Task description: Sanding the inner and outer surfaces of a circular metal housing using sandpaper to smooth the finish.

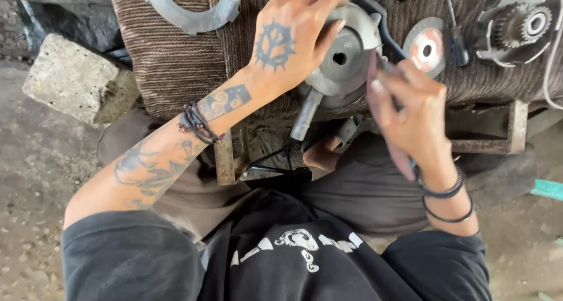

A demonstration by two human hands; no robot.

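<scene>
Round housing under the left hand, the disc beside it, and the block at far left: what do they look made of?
The round housing looks like cast metal, dull grey and matte with worn edges. The disc, grey and grainy with a red centre label, looks like an abrasive grinding wheel. The block looks like concrete, pale, rough and chipped. The left hand grips the housing.

Rough repair workshop: gear part (522, 24), grinding disc (427, 46), rusty metal frame (501, 143), concrete block (73, 78), dirt floor (35, 160).

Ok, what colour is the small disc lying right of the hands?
Grey with a red centre label, clearest in the head view.
</scene>
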